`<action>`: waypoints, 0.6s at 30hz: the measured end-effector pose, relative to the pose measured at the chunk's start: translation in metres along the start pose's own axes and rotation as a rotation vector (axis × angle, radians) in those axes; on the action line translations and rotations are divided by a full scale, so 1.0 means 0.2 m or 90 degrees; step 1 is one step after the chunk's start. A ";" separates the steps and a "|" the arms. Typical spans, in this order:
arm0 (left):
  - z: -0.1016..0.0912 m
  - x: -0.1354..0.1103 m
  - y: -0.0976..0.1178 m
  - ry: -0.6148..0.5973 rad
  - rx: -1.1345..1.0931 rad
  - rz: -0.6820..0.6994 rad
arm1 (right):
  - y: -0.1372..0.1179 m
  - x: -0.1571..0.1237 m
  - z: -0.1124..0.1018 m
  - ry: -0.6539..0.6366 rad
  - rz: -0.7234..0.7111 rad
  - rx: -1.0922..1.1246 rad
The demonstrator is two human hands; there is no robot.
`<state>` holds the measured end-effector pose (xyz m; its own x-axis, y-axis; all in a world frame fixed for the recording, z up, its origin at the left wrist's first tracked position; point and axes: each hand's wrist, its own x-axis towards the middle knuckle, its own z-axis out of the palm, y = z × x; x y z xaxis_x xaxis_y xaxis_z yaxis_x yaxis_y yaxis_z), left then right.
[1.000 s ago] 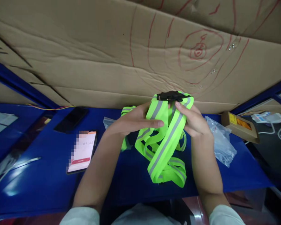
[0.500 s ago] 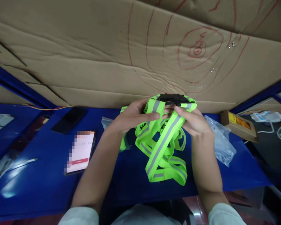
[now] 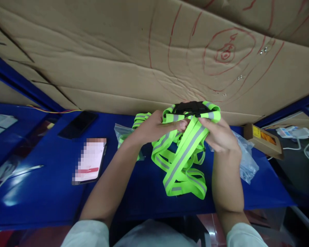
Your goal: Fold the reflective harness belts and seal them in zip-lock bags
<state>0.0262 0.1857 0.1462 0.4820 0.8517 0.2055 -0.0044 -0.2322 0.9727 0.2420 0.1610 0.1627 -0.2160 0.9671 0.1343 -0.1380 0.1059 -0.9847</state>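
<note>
A neon-green strap vest with grey reflective stripes [image 3: 181, 161] hangs in loops above the blue table [image 3: 41, 192]. Its black plastic buckle [image 3: 190, 107] sits at the top, between my hands. My left hand [image 3: 154, 128] is closed around the straps just left of the buckle. My right hand [image 3: 220, 135] pinches the straps on the buckle's right side. The lower loops rest on the table in front of me.
A lit phone [image 3: 90, 160] and a dark phone [image 3: 78, 124] lie at left. Clear plastic bags [image 3: 244, 161] sit right of my hands, another bag [image 3: 123, 132] behind them. A small cardboard box [image 3: 264, 140] stands at right. A cardboard wall [image 3: 118, 61] backs the table.
My left fingers went from lying flat across the straps to curling around them. Both hands drew the straps together near the buckle, and the loops bunched up.
</note>
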 end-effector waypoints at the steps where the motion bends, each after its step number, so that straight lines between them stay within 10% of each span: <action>1: 0.00 0.00 0.00 0.000 0.035 0.008 | 0.00 0.00 0.00 -0.022 0.026 0.015; 13: 0.06 -0.02 0.00 -0.076 0.086 -0.044 | 0.06 0.09 0.05 -0.191 -0.110 -0.276; 18: 0.02 0.00 -0.04 0.012 0.091 -0.006 | 0.01 0.06 -0.05 -0.144 -0.152 -0.423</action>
<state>0.0290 0.1856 0.1380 0.4648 0.8627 0.1991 0.1258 -0.2870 0.9496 0.2487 0.1756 0.1616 -0.4576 0.8366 0.3012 0.3923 0.4939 -0.7760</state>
